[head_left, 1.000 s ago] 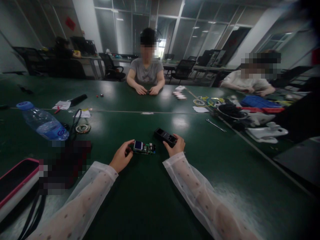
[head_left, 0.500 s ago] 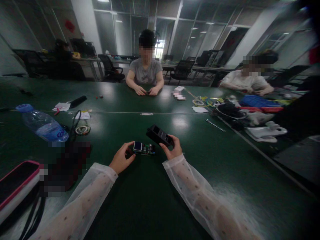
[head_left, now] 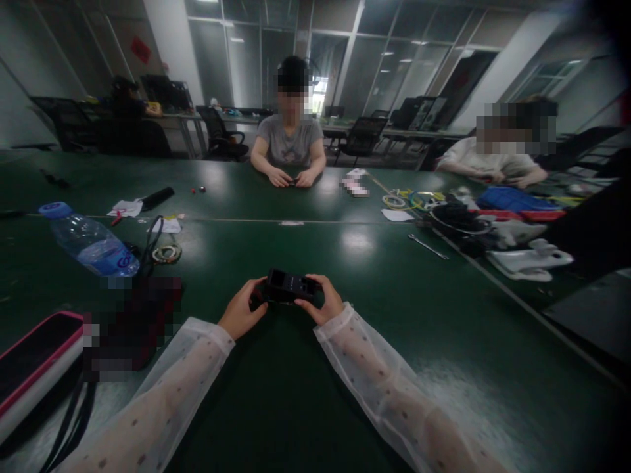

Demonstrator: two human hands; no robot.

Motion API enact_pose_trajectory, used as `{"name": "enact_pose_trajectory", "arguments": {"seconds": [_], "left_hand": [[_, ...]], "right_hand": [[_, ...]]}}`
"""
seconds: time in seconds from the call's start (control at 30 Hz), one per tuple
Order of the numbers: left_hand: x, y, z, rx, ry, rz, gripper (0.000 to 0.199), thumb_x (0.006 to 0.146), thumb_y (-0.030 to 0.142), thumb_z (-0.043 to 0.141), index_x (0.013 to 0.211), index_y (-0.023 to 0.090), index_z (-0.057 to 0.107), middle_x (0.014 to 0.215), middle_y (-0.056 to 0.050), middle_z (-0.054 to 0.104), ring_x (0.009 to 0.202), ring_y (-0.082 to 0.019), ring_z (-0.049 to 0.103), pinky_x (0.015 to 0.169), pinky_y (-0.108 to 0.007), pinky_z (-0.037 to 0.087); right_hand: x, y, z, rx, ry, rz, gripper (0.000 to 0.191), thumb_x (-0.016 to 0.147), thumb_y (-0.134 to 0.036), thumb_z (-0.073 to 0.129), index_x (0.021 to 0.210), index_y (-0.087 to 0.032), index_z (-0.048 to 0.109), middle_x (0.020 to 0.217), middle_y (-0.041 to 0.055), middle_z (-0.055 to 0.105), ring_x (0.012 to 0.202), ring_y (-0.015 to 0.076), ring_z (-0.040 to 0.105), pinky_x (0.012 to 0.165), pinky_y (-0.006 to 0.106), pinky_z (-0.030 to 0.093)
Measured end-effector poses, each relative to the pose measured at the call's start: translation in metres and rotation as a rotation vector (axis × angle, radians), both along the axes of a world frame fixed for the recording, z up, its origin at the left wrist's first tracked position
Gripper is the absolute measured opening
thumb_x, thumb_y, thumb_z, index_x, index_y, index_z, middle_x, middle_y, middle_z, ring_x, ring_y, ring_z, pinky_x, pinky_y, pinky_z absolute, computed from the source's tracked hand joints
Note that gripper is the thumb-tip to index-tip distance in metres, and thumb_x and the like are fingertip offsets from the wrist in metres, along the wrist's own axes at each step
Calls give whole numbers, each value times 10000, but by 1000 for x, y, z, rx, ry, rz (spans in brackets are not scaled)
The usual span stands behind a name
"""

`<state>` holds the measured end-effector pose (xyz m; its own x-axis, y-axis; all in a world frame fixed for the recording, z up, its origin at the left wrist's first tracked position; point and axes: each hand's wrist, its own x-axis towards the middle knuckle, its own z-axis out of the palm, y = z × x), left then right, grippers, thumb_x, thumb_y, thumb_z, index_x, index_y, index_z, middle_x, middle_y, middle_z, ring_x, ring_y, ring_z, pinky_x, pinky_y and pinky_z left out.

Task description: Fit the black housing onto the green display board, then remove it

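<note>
A black plastic housing (head_left: 290, 284) with a square window and small holes lies level between my hands, over the green table (head_left: 276, 407). My right hand (head_left: 326, 301) grips its right end between thumb and fingers. At the other end, my left hand (head_left: 244, 307) is closed on the circuit board, which the housing now covers almost wholly. Only a thin strip of the board's lower edge shows below the housing. Whether the two parts are fully seated together I cannot tell.
At left lie a clear water bottle (head_left: 91, 243), a pink-edged case (head_left: 44, 361) and coiled cord (head_left: 166, 253). A wrench (head_left: 428, 246) lies to the right, before cables and a white tool-like object (head_left: 530, 259). Two people (head_left: 290, 141) sit across the table.
My right hand has brought the black housing left and down onto the circuit board, turning it level. The board's screen and parts are now hidden. My left hand has stayed nearly still.
</note>
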<state>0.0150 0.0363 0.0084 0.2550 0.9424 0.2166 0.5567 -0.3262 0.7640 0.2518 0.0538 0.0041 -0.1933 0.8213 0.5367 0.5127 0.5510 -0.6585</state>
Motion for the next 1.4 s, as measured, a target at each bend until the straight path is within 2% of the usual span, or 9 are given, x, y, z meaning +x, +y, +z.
{"name": "enact_pose_trajectory", "arguments": {"seconds": [0.2,0.47,0.87,1.07,1.2,1.4], "left_hand": [[-1,0,-3,-4,-32,18,661,770,123,555,1368,224,293,1283,-107,483,944,-211,563,737,-345,455],[1,-1,1,45,12,2,643,738,76,543,1335,238,367,1254,-94,482,1030,-240,515,768,-359,470],[1,-2,4,21,48,13,617,775,180,591,1341,233,353,1161,-93,518,981,-234,527,793,-383,473],[1,-1,0,30,48,13,589,788,221,601,1326,230,363,1170,-101,521,1006,-246,529,806,-402,471],[0,1,-4,44,54,20,566,794,223,600,1312,222,373,1104,-94,545,949,-231,546,771,-385,471],[0,1,-2,35,54,11,570,809,207,594,1330,256,367,1104,-80,552,918,-219,548,720,-352,462]], "right_hand": [[-1,1,-2,-31,-111,35,521,695,-349,707,1126,-196,455,1031,91,565,952,239,574,819,408,493],[1,9,-11,-77,-211,112,606,657,-314,748,1166,-212,435,1081,94,546,1003,258,537,865,446,465],[3,8,-6,-176,-187,108,569,635,-300,771,1117,-222,478,1058,75,554,1012,242,536,874,428,465],[3,9,-10,-211,-125,76,564,627,-315,768,1111,-235,489,1050,60,565,1000,229,567,868,420,470],[2,7,-6,-206,-45,42,547,643,-327,750,1111,-239,480,1045,55,587,980,233,587,861,429,476],[5,9,-7,-133,248,-174,541,691,-403,693,1143,-222,456,1037,74,585,941,241,597,831,427,498]]}}
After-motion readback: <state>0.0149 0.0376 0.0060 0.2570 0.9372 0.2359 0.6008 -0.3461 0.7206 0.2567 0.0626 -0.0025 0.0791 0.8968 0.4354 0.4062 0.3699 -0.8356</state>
